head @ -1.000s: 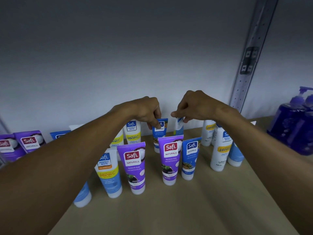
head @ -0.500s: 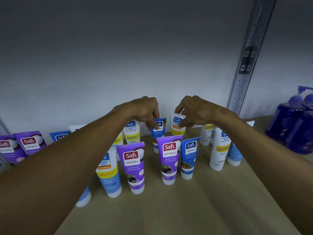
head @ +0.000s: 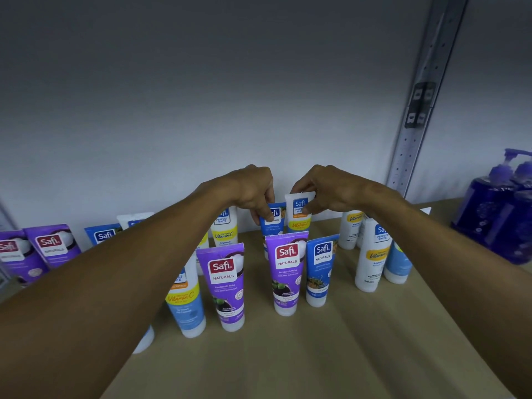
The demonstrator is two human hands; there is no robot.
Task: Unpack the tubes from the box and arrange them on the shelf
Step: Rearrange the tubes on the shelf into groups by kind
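Several Safi tubes stand cap-down on the tan shelf (head: pixel 359 355). At the back row my left hand (head: pixel 253 191) pinches the top of a blue Naturals tube (head: pixel 275 223). Beside it my right hand (head: pixel 325 188) pinches the crimped top of a white Perfect White tube (head: pixel 298 217), which faces me upright. In front stand two purple Naturals tubes (head: pixel 226 283) (head: pixel 286 269) and a blue Naturals tube (head: pixel 321 266). The box is not in view.
More purple and blue tubes (head: pixel 51 246) line the back left. White Vitamin C tubes (head: pixel 371 254) stand at the right. Purple pump bottles (head: pixel 498 214) fill the far right. A metal upright (head: pixel 414 116) runs up the back wall.
My right hand has turned the white tube from edge-on to label-forward and shifted it slightly left, next to the blue tube. My left hand has stayed on the blue tube.
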